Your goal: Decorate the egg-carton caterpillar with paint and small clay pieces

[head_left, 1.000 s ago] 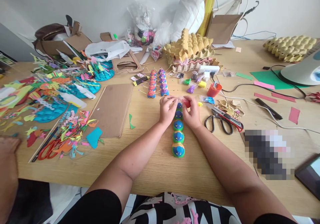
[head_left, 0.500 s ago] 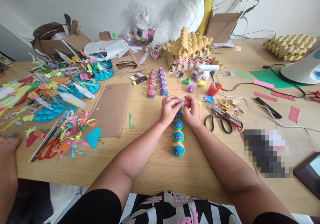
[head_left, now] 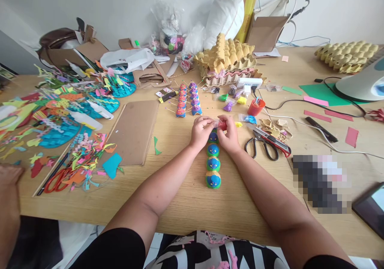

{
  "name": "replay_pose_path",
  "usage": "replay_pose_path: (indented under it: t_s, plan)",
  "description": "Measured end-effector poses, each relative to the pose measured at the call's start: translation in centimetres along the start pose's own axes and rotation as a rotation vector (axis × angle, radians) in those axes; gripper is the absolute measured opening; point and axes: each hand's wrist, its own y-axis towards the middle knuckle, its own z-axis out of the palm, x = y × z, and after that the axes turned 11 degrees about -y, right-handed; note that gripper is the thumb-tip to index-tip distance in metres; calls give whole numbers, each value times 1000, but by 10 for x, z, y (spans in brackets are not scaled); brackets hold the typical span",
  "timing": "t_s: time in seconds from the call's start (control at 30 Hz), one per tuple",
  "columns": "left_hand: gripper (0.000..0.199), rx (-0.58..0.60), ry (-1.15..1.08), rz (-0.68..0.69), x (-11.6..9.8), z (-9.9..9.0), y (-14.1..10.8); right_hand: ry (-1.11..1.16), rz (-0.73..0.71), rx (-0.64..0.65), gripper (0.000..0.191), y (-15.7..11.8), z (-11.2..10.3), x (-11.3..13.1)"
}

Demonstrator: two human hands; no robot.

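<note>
Head view: the red packet is between both hands, above the far end of the blue-and-green cup strip on the surface. The left hand pinches its clear plastic edge; the right hand grips the red portion. The packet is probably light, soft and slightly slippery (thin film may tear); hold it by opposite edges. Compared with one second earlier, hands and strip stay nearly in place; the packet's visible red area is somewhat smaller.

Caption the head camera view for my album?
Left hand and right hand hold a red-filled plastic packet near a row of blue and green domes.
</note>
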Motion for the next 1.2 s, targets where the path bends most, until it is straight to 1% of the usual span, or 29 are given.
replay_pose_path:
  t_s: [0.17,0.27,0.37,0.5,0.7,0.83,1.2]
  plan:
    - [32,-25,-50,-15,1,1,-1,170,177,-55,25,2,3,-2]
    - [33,-11,-56,-5,1,0,-1,326,284,-50,25,4,2,-4]
    - [32,31,-33,28,-2,0,-2,451,337,-42,29,5,1,-3]
    - [33,63,-10,47,-3,1,-2,529,352,-20,30,6,-1,1]
    - [27,87,3,38,-2,1,-3,541,382,44,27,7,-3,2]
    - [23,89,-1,42,-3,1,-3,542,366,85,25,6,-3,0]
    - [14,91,-43,1,-3,1,-2,442,295,81,27,3,0,-6]
